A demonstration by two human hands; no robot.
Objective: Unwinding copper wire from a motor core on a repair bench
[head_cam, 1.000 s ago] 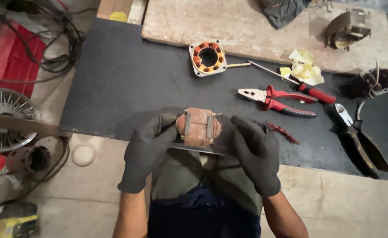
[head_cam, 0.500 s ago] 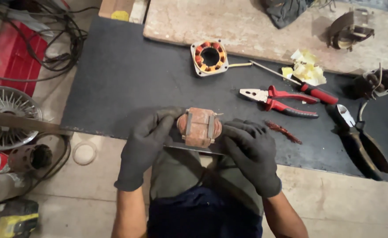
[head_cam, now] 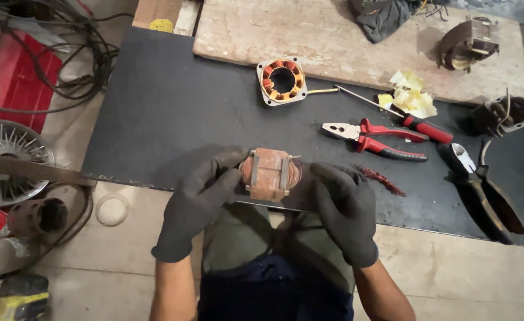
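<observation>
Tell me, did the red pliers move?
No. The pliers lie on the black mat, below the screwdriver and right of the round stator, as before.

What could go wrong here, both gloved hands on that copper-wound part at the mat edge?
1. The wound part is held by the left hand and right hand right over the mat's near edge; a slip likely drops it to the floor.
2. Thick gloves may dull feel, so its copper windings could get scraped.
</observation>
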